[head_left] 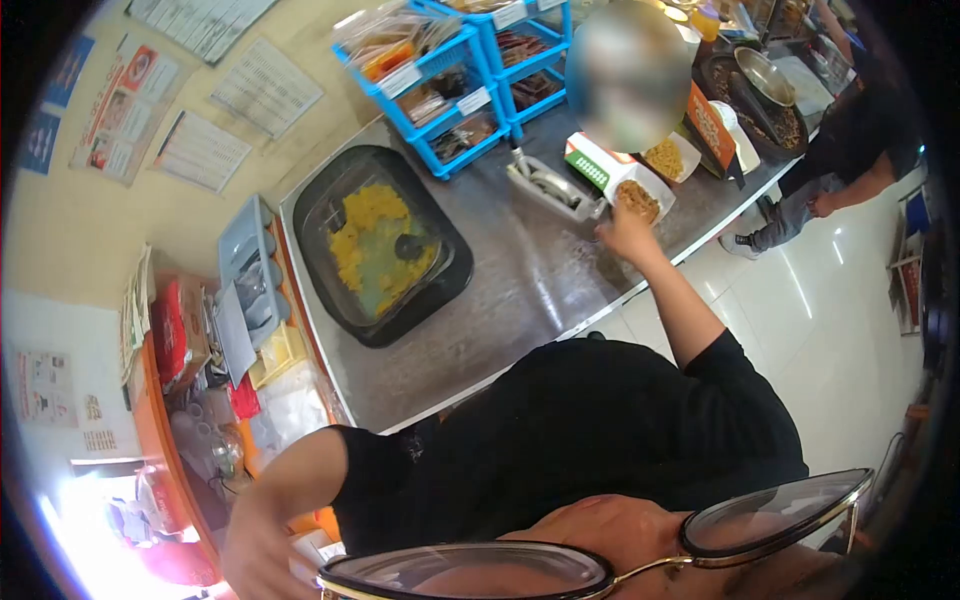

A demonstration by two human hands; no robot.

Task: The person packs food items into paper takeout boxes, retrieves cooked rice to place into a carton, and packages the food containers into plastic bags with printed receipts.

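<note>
My right hand [628, 236] reaches over the steel counter and closes on the near edge of an open paper food box [656, 190]. Inside it lies a brown crumbly food [637, 202]. Just left of the hand is a metal fry scoop [550, 188] with a black-tipped handle, lying on the counter. Behind the box, a second paper box [690, 152] holds yellow food. At the lower left, motion smears my left hand [262, 560] low beside my body, and its fingers cannot be made out.
A black bin with a clear lid [385, 250] and yellow contents sits on the counter [520, 270]. Blue stacked baskets [430, 110] hold packets. A blurred disc [628, 75] covers part of the back. Another person [850, 165] stands at right. Shelves with boxes [185, 330] are at left.
</note>
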